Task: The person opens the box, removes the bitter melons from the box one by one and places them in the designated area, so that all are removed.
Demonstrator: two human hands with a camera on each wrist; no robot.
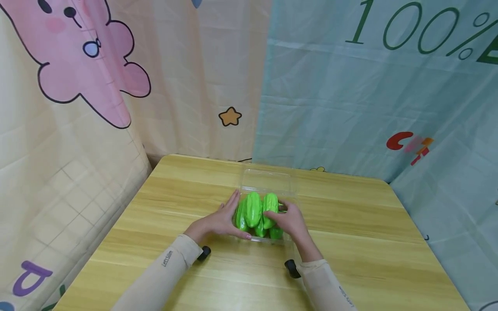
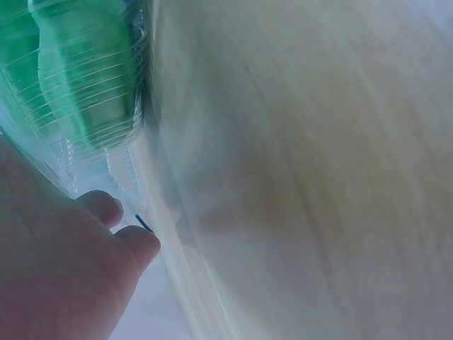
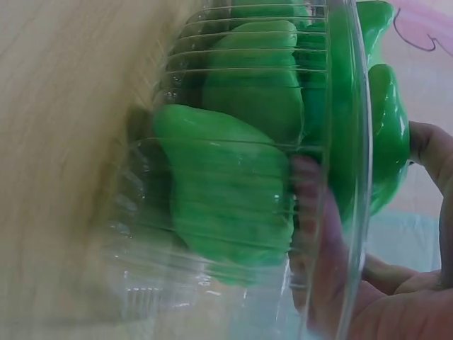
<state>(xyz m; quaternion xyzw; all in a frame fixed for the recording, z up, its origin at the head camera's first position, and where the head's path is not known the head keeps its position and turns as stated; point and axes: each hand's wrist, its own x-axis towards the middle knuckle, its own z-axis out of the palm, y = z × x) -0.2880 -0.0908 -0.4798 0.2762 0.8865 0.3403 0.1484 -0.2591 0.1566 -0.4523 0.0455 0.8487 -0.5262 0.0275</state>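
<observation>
A clear plastic clamshell box (image 1: 268, 240) holds several bright green, glossy, cucumber-like vegetables (image 1: 253, 209), heaped above its rim. My left hand (image 1: 223, 221) rests against the box's left front corner, fingers stretched along the side and thumb along the front edge. My right hand (image 1: 292, 220) pinches the upper right green vegetable (image 1: 270, 205), its thumb on top and its fingers on the far right side. Through the ribbed wall in the right wrist view, a finger (image 3: 318, 219) reaches down inside the box, beside a lower green vegetable (image 3: 226, 188).
The box's transparent lid (image 1: 268, 179) lies folded back behind it on the wooden table (image 1: 350, 242). Printed curtains (image 1: 330, 99) hang close behind the table and along both sides. A black wrist strap piece (image 1: 292, 268) sticks out beside the right sleeve.
</observation>
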